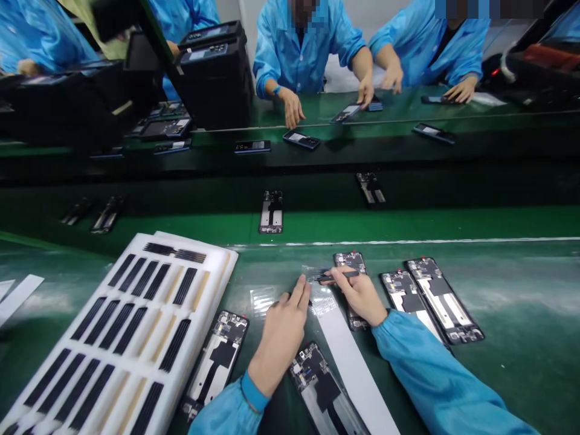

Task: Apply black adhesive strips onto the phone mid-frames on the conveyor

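My right hand grips dark tweezers, whose tips point left over a small clear sheet. Close to those tips, my left hand rests with its index and middle fingers stretched out at the sheet's lower edge. Below the fingertips lies a white paper strip with a clear, dotted piece at its top end. An opened phone body sits between my forearms, and another phone body is left of my left hand. A third phone body is partly hidden behind my right hand.
A white foam tray with black strips in its slots stands at left. Two phone bodies lie at right. Beyond, a belt carries phone bodies. Co-workers in blue handle phones across it, near black bins.
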### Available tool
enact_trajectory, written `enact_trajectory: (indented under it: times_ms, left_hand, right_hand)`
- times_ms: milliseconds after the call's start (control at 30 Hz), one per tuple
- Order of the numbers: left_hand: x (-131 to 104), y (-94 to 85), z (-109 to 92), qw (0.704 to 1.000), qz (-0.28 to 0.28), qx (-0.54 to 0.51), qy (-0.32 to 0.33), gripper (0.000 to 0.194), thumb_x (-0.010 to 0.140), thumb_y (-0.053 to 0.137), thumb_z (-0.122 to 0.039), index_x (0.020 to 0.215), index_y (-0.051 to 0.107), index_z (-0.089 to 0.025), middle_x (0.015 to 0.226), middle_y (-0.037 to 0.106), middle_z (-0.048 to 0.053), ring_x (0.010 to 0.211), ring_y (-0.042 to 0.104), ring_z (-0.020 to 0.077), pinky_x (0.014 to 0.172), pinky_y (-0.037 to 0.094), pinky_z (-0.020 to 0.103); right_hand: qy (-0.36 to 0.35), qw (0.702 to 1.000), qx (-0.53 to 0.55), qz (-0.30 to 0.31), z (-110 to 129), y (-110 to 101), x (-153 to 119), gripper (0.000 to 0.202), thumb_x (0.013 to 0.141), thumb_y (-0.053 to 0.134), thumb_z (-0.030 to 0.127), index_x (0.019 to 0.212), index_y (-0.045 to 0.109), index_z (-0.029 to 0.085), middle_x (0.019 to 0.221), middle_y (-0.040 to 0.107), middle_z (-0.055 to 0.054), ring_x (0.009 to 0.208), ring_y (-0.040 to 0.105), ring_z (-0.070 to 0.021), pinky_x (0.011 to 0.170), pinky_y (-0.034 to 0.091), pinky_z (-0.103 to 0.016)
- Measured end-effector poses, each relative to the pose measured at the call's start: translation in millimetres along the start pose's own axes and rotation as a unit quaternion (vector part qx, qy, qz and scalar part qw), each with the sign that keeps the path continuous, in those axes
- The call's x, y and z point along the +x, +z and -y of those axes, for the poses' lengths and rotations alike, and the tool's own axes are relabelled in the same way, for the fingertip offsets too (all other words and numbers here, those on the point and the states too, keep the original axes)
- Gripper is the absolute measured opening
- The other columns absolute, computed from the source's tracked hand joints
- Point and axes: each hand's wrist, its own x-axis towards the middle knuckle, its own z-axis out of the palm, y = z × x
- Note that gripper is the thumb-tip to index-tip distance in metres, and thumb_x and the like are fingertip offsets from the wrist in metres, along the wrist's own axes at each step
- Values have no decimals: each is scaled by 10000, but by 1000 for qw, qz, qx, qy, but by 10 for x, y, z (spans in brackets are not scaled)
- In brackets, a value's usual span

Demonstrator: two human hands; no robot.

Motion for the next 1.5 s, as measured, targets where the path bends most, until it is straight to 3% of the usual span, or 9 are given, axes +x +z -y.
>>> enact_trajectory:
  times_ms: [200,333,400,467,533,600,700,1000,1500]
  left_hand:
    - [2,17,15,1000,-1,-13,2,793,743,400,94,1495,433,-155,1588,388,91,987,683,245,664,609,334]
    - [-31,19,0,975,-82,-192,-79,607,853,391,38,1386,560,-198,1433,586,98,1069,672,235,855,576,360]
    - [-76,-51,-28,906,-144,-367,-158,410,964,392,-101,1296,612,-198,1215,709,103,1052,672,218,891,549,349]
    - [-155,-174,-72,787,-155,-558,-214,306,1002,431,-266,1248,598,-193,1024,733,83,827,671,174,686,548,273]
    - [-269,-326,-129,644,-102,-724,-227,286,971,509,-343,1212,560,-198,937,696,44,562,513,99,436,388,183]
    - [-403,-473,-191,519,-42,-828,-208,282,928,584,-339,1170,545,-200,904,654,23,491,350,60,375,241,150]
    - [-585,-636,-280,439,1,-883,-167,280,915,632,-316,1148,555,-181,841,628,19,481,292,41,372,217,142]
    - [-801,-776,-443,424,32,-901,-84,238,975,580,-295,1158,604,-146,813,624,31,406,356,1,352,281,132]
    - [-969,-760,-526,456,30,-884,-99,293,997,506,-353,1185,614,-156,877,647,65,472,446,54,381,347,168]
  right_hand:
    - [-11,1000,-19,1,-27,15,-8,420,1004,477,523,1003,760,212,1040,786,-88,989,745,-253,909,550,-355]
    - [-10,1000,-5,-11,4,42,21,478,985,477,573,1010,768,194,1026,788,-105,956,754,-260,916,558,-378]
    - [-11,1000,18,-23,110,28,-6,533,960,483,620,935,786,182,1094,772,-127,955,753,-268,886,576,-375]
    - [-14,998,42,-38,284,-17,-109,546,953,492,626,889,798,178,1188,741,-136,993,740,-274,867,586,-367]
    - [-20,997,59,-42,491,-81,-292,485,969,509,573,972,802,186,1190,742,-125,1005,734,-265,886,583,-363]
    - [-34,996,76,-39,682,-139,-512,406,985,530,503,1127,768,207,1102,774,-102,940,749,-239,893,585,-353]
    - [-65,993,94,-43,864,-177,-782,339,994,543,443,1180,743,241,953,796,-61,843,760,-205,830,605,-300]
    - [-97,992,70,-32,942,-138,-964,332,995,537,433,1166,745,238,891,799,-60,817,764,-210,772,622,-285]
    - [-209,978,1,-20,966,-237,-1096,305,1016,509,382,1175,743,268,973,803,-61,916,766,-218,863,618,-327]
